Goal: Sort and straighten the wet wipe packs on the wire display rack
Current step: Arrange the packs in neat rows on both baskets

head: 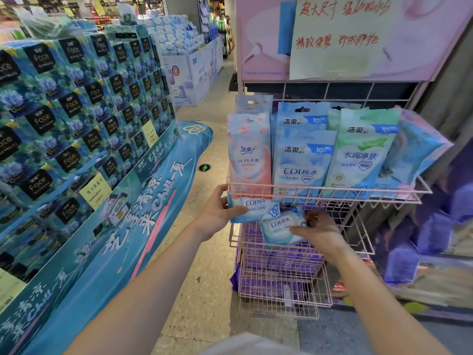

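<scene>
The pink wire rack (332,192) stands at the right of a shop aisle, its upper basket filled with upright packs: a pink pack (249,155) at the left end, a blue EDI pack (303,162) in the middle, a green pack (361,155) beside it, and several blue packs (416,149) lying tilted against the right end. Just below that basket's front rim, the left hand (217,213) grips a small blue wipe pack (253,210) by its left edge, fingers curled behind and thumb in front. The right hand (320,229) pinches a second small blue wipe pack (280,229) by its right edge, held over the lower basket (281,280), which holds purple packs (279,254). The two held packs meet at their near corners. The lower basket juts forward of the upper one, so its top stands open in front. To the left, a bare strip of floor (204,252) separates the rack from a tall stack of blue tissue boxes (76,111).
</scene>
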### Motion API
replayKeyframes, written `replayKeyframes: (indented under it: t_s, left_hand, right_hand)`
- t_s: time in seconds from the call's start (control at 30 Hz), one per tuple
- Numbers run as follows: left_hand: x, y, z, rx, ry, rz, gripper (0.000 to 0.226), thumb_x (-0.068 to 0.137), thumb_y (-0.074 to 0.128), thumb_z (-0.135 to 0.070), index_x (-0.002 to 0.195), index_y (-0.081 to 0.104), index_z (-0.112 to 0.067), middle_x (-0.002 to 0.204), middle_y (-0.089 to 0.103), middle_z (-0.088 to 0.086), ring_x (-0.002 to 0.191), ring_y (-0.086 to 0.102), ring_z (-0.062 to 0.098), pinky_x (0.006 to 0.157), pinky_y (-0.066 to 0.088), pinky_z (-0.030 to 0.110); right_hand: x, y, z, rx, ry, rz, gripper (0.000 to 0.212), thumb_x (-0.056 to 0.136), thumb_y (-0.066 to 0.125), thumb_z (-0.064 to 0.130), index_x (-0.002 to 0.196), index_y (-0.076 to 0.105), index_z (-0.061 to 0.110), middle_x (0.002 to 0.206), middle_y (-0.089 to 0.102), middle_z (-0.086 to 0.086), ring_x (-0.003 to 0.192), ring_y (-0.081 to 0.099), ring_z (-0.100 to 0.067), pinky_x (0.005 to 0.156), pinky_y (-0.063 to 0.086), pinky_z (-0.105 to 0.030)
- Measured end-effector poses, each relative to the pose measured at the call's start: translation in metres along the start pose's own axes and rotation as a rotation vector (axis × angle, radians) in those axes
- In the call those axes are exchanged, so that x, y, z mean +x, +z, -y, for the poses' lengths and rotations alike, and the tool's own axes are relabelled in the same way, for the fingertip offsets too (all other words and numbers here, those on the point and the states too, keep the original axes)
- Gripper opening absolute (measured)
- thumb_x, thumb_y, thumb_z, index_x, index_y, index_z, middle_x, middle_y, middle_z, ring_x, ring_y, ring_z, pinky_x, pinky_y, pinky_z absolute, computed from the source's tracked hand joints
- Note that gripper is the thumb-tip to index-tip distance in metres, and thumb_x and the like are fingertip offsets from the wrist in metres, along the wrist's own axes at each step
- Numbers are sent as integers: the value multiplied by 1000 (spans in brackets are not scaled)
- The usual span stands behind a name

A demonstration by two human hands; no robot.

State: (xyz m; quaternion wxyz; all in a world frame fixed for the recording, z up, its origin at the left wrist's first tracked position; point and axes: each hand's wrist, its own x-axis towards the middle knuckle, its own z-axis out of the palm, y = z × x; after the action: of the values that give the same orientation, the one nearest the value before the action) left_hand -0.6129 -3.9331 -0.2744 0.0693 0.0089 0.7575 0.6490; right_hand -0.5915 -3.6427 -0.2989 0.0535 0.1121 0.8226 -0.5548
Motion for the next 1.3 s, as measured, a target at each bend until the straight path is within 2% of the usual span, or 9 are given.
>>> replayKeyframes:
  t_s: [0.1,0.27,0.47,0.57,0.73,0.9,0.97,1.07,1.3]
  left_hand:
    - [10,9,-8,62,21,33,56,87,83,-4,135,57,-15,117,78,-9,105,74,5,83,61,22]
    - [21,27,-16,199,-49,101,36,90,81,-15,103,63,-44,82,68,-46,79,60,-30,60,44,-5]
    - [29,39,-26,470,-38,137,51,98,72,-24,145,54,-25,136,58,-11,123,51,7,85,37,1]
    - [29,40,-23,826,-73,158,31,101,62,-26,131,58,-16,117,62,-7,116,52,20,86,31,4]
    - [26,47,-16,1046,-17,66,33,97,60,-33,118,65,-8,119,71,15,119,61,35,99,44,38]
    - [25,36,-1,1006,-16,-38,30,93,68,-36,72,48,-28,104,70,17,112,58,39,93,43,42]
    - [26,28,2,971,43,-70,11,90,71,-34,92,60,-33,111,70,7,118,55,36,96,43,41]
    - [28,22,5,940,89,-95,56,84,78,-39,135,62,-27,139,61,6,133,48,31,109,42,47]
    - [9,29,22,543,-57,-386,60,82,79,-32,135,55,-17,124,63,6,119,58,32,102,47,50]
  right_hand:
    - [-12,-21,2,178,-15,5,65,73,88,3,124,54,22,106,73,3,95,71,-10,72,55,-21]
    - [-29,-51,-7,311,8,21,39,83,76,-5,118,65,8,93,81,-3,76,77,-10,58,55,-16]
    - [-35,-48,-17,464,52,66,47,87,70,-7,131,60,6,114,75,-19,103,73,-38,79,59,-38]
    - [-33,-43,-16,440,43,109,45,88,71,-4,129,62,10,114,76,-16,100,75,-30,74,60,-33]
    - [-22,-32,-3,282,51,200,42,89,74,4,127,64,19,111,78,2,94,76,-12,71,56,-22]
    - [-15,-19,9,189,93,261,57,91,75,13,144,53,18,133,67,-3,112,68,-17,79,53,-28]
    - [-12,-14,14,188,106,264,59,91,74,13,145,52,16,134,67,-4,113,68,-19,78,53,-28]
    - [-8,-1,19,259,150,288,57,92,72,11,146,50,13,133,67,-8,117,67,-24,91,55,-36]
    - [-11,32,27,107,112,254,53,92,72,10,142,54,14,135,65,-7,113,66,-25,87,54,-36]
